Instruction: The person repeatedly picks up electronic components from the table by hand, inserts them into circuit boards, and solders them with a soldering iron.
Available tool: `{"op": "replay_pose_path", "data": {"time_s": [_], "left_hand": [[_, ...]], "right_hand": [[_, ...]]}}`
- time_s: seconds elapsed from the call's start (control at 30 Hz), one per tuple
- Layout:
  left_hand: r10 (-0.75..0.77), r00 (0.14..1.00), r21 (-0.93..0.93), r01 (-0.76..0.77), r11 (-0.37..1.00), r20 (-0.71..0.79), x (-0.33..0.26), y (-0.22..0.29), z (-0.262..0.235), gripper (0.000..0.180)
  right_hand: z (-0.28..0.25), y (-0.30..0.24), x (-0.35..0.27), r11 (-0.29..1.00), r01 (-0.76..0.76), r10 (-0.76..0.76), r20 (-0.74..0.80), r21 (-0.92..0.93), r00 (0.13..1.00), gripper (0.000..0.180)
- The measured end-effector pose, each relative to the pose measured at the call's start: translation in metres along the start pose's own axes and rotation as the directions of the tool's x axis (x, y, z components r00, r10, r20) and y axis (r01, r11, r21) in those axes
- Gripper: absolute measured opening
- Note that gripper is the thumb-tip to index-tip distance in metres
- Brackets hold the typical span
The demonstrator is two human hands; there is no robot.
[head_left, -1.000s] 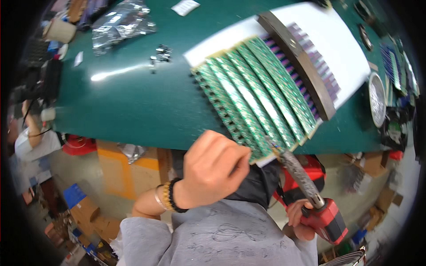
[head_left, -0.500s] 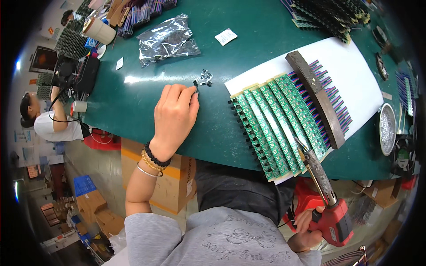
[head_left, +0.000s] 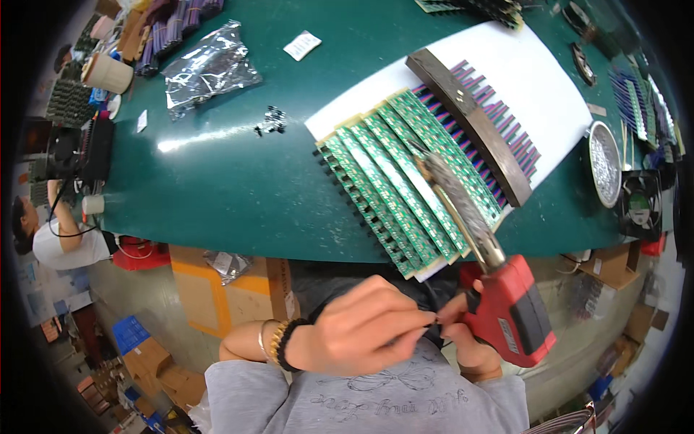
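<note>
Her right hand (head_left: 463, 340) gripped a red screwdriver (head_left: 506, 304); the left hand (head_left: 361, 329) pinched something tiny. A round metal dish (head_left: 603, 163) of small parts sat on the counter (head_left: 217, 195).

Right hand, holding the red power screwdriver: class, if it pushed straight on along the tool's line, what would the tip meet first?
Probably the green circuit boards: the right hand aims the red screwdriver over them, though its height above them is unclear.

An electronics assembly workshop is shown. Rows of green circuit boards (head_left: 394, 192) are laid out on a green worktop (head_left: 217, 188). Beside the boards, a red powered screwdriver (head_left: 506, 304) and a tray of screws (head_left: 606, 163) are seen.
</note>
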State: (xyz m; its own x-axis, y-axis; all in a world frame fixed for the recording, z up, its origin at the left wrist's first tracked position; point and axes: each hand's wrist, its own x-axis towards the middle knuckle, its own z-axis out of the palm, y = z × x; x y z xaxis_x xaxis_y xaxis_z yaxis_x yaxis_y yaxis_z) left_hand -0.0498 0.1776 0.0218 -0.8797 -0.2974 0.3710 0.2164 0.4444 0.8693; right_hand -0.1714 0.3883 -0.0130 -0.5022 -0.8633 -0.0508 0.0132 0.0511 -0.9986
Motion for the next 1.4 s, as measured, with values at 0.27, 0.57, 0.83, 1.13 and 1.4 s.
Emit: {"op": "replay_pose_path", "data": {"time_s": [0.27,0.57,0.83,1.13,1.4], "left_hand": [[0.097,0.994,0.205,-0.083,0.975,-0.058,-0.021,-0.007,0.034,0.038],[0.386,0.917,0.351,-0.395,0.849,0.099,-0.017,-0.012,0.02,0.031],[0.091,0.985,0.432,-0.019,0.902,-0.147,-0.007,-0.027,0.017,0.03],[0.018,0.983,0.404,0.058,0.913,-0.181,-0.007,-0.039,0.024,0.029],[-0.041,0.985,0.353,0.1,0.93,-0.17,-0.003,-0.035,0.02,0.027]], "right_hand": [[0.008,-0.005,0.005,0.999,-0.032,0.03,-0.039,-0.044,0.999,0.015],[-0.002,0.0,0.006,0.979,0.16,-0.15,0.083,-0.13,0.985,0.029],[-0.029,0.014,-0.031,0.982,0.187,-0.188,0.055,0.009,0.981,0.038],[-0.062,0.046,-0.122,0.896,0.184,-0.158,-0.097,0.404,0.983,0.074],[-0.077,0.073,-0.153,0.837,0.059,-0.074,0.005,0.544,0.997,0.076]]}}
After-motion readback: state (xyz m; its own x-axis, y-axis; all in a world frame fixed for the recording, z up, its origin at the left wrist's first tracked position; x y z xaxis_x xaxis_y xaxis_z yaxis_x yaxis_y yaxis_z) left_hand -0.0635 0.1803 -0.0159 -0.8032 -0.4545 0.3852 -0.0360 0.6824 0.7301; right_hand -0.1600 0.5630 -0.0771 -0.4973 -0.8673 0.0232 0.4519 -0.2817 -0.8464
